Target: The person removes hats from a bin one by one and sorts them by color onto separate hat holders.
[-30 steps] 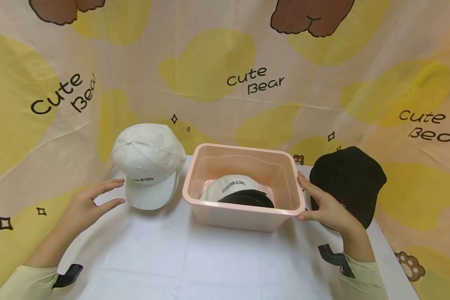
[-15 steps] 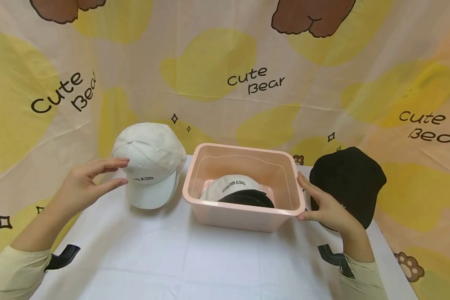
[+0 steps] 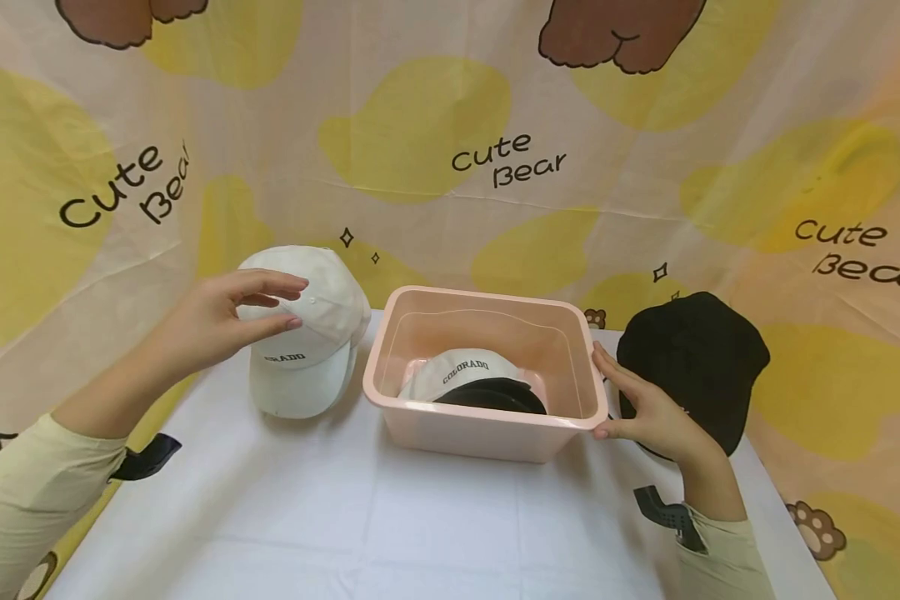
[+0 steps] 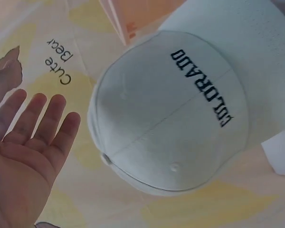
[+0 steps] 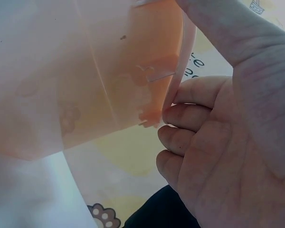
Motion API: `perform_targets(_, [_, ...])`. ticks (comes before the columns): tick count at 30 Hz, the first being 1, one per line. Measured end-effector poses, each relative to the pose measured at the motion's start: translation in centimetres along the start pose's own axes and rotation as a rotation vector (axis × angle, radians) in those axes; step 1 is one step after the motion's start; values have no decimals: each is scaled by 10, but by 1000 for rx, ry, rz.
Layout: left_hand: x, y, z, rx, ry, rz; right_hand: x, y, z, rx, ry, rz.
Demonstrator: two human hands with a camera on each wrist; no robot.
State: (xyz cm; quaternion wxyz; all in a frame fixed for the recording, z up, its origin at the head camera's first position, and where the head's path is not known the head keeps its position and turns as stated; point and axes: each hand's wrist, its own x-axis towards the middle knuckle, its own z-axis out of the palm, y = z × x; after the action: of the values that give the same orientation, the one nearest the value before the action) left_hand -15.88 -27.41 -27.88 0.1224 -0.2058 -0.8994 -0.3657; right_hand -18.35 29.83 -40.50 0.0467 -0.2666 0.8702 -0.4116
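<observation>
On the left, my left hand (image 3: pixel 221 321) is raised over a white baseball cap (image 3: pixel 307 392), fingers spread and thumb apart, partly hiding its crown in the head view. The left wrist view shows the white cap (image 4: pixel 166 109) with dark COLORADO lettering, beside the hand's extended fingers (image 4: pixel 52 118). My right hand (image 3: pixel 656 417) rests against the right side of a pink plastic bin (image 3: pixel 465 437), thumb near the front corner and fingers farther back along the rim. In the right wrist view, the fingertips (image 5: pixel 168 135) meet the bin's outer edge.
Inside the bin lie another white COLORADO cap (image 3: pixel 450 371) and a black brim (image 3: pixel 495 396). A black cap (image 3: pixel 693 367) stands behind the right hand. A white cloth (image 3: pixel 435 525) covers the table, and a printed bear curtain (image 3: pixel 420 125) hangs behind.
My left hand has moved up and to the right, from beside the white cap to over its crown. The right hand, bin and caps stay in place.
</observation>
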Motion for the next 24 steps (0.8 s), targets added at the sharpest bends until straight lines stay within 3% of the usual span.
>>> perform_targets(13, [81, 45, 15, -2, -265, -37, 0, 0, -1, 4, -3, -19])
perform_targets(19, [121, 51, 29, -25, -373, -50, 0, -1, -1, 11, 0, -12])
perform_targets(24, [141, 57, 46, 13, -426, -16, 0, -1, -1, 14, 6, -4])
